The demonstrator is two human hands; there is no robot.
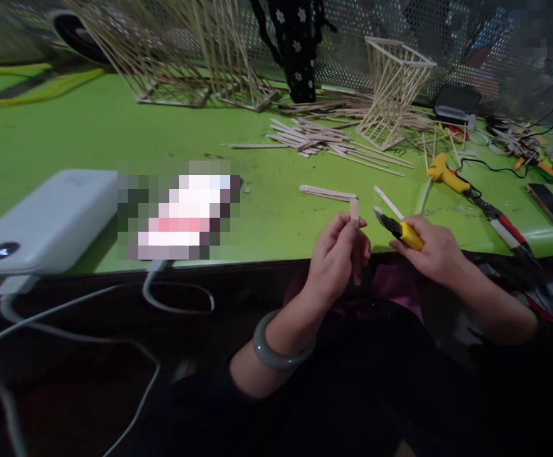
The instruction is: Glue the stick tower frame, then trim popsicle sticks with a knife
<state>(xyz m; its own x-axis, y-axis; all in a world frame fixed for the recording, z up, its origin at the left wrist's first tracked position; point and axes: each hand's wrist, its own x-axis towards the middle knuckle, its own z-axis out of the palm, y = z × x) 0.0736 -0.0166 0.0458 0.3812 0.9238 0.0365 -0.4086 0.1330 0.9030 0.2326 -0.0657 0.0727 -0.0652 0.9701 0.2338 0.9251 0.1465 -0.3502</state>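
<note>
My left hand (336,254) is closed around a flat wooden craft stick (355,209), held upright at the table's front edge. The stick's top end meets, or lies close to, a pair of craft sticks (326,192) lying crosswise; whether they are joined I cannot tell. In my right hand (433,251) is a yellow and black utility knife (402,232), its blade pointing left toward the stick but apart from it. A loose craft stick (389,203) lies just beyond the knife.
A yellow glue gun (447,174), pliers (509,231) and a dark phone (551,204) lie to the right. Behind are a stick pile (305,136) and a twisted stick tower (393,95). At left sit a white power bank (52,219) and a pixelated lit screen (185,216) with a cable (90,339).
</note>
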